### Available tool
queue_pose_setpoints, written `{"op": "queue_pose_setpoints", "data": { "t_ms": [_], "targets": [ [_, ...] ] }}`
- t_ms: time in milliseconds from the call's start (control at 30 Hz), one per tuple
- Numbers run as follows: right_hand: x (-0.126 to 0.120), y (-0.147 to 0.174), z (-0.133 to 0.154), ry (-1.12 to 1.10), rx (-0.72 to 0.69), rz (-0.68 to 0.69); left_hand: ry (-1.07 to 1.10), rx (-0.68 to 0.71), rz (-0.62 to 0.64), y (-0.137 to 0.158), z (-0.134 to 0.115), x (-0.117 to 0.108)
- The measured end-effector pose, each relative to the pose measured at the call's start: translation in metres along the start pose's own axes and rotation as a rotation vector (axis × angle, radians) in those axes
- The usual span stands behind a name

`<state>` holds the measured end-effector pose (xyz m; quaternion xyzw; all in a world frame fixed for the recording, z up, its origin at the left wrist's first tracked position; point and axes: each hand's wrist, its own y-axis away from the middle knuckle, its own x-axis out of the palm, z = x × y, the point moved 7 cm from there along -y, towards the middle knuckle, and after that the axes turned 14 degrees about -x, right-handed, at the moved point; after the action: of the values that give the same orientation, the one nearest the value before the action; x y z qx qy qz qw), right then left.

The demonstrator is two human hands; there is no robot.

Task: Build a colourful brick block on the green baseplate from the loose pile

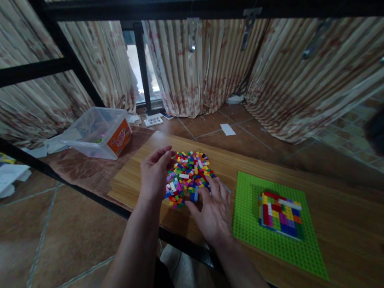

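You seem to be picking through the bricks (184, 176) heaped on the counter (132, 179), right hand (215, 209) spread at their edge, left hand (155, 170) curled, its grip unclear; lifting one calls for a narrow pinch.

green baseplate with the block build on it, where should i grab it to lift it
I'd grip the bare left and right edges of the green baseplate, left hand from the left and right hand from the right. It looks thin and lies flat on the wooden table, while the block build sits inside those edges, leaving studded margins to hold.
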<state>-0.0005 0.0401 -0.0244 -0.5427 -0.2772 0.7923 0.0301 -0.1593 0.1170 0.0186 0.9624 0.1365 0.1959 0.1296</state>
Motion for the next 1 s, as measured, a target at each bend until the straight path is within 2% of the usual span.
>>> {"op": "queue_pose_setpoints", "data": {
  "t_ms": [300, 433, 600, 667, 767, 867, 1000],
  "targets": [
    [-0.008, 0.0, 0.0, 0.027, 0.048, -0.058, -0.097, -0.021, 0.036, 0.0, 0.004, 0.004],
    [-0.016, 0.001, -0.006, 0.01, 0.076, -0.147, -0.312, -0.018, 0.144, -0.004, 0.017, 0.015],
    [-0.031, 0.002, -0.019, -0.054, 0.135, -0.294, -0.62, 0.096, 0.259, 0.001, 0.025, 0.03],
    [-0.038, 0.003, -0.025, -0.126, 0.181, -0.379, -0.658, 0.065, 0.371, 0.009, 0.032, 0.041],
    [-0.042, 0.005, -0.031, -0.3, 0.249, -0.443, -0.573, -0.078, 0.494, 0.021, 0.044, 0.055],
    [-0.036, 0.006, -0.038, -0.58, 0.368, -0.438, -0.52, -0.156, 0.511, 0.027, 0.052, 0.062],
    [-0.028, 0.005, -0.049, -0.926, 0.491, -0.46, -0.6, -0.122, 0.547, 0.028, 0.059, 0.066]
  ]
}}
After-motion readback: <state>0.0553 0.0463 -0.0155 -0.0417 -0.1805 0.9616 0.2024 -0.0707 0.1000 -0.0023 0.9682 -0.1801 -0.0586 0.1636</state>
